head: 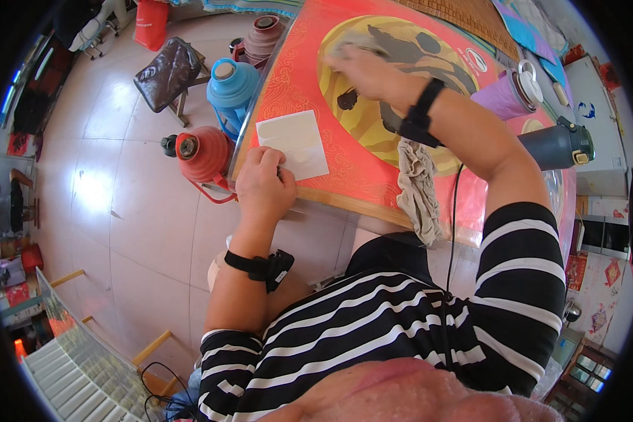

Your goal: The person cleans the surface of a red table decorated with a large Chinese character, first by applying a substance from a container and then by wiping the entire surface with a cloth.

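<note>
My left hand (266, 182) rests at the near left corner of the table, curled around something small and dark that is mostly hidden. A white square sheet (295, 143) lies flat just beyond its fingers. My right hand (360, 71) is reached out over the yellow round picture on the red table cover (348, 184). It is blurred, and a greyish, blurred patch shows beside its fingers; whether it holds something I cannot tell. A crumpled beige cloth (419, 192) hangs over the near table edge, below the right wrist strap.
A purple cup (501, 95) and a dark grey bottle (554, 143) lie tilted in view on the right. Beside the table's left edge stand a red thermos (205, 155), a blue thermos (232, 87) and a brownish-pink thermos (264, 39). A stool with a dark cushion (168, 74) is farther left.
</note>
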`<state>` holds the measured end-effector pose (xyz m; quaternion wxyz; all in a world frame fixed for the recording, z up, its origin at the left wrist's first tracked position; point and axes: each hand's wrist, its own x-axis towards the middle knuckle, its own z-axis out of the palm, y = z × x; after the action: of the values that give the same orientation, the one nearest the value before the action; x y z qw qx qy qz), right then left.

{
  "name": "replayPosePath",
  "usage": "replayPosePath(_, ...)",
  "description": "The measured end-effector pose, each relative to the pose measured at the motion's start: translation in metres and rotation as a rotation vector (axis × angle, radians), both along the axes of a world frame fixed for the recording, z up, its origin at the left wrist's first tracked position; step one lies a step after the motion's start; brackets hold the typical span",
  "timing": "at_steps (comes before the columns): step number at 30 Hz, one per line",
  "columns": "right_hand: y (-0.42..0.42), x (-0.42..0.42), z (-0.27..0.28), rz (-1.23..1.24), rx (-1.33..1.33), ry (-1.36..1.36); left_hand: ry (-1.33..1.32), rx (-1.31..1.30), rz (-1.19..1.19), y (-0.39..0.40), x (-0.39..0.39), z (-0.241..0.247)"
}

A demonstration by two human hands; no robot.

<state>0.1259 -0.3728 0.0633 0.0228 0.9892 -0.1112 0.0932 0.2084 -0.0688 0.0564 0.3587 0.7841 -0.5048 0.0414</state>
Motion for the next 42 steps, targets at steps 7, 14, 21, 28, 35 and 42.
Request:
replayPosePath(7, -0.123, 0.062, -0.016, 0.148, -0.165, -0.150, -0.015, -0.059, -0.064, -0.004, 0.000, 0.004)
replayPosePath(14, -0.214, -0.006, -0.015, -0.677, -0.115, 0.153, 0.092, 0.031, -0.061, -0.004, 0.004, 0.009)
replayPosePath(21, -0.097, 0.039, -0.002, -0.057, -0.195, -0.058, 0.060, 0.179, -0.099, -0.012, 0.003, 0.014)
replayPosePath(28, -0.134, -0.083, -0.004, -0.641, 0.003, 0.054, 0.199, 0.368, -0.435, -0.020, 0.046, 0.033)
replayPosePath(35, -0.132, -0.075, -0.013, -0.759, 0.006, 0.009, -0.092, 0.125, -0.397, -0.057, 0.062, 0.016)
replayPosePath(42, -0.140, -0.070, 0.001, -0.341, 0.112, 0.150, -0.241, -0.002, -0.468, -0.049, 0.054, 0.016)
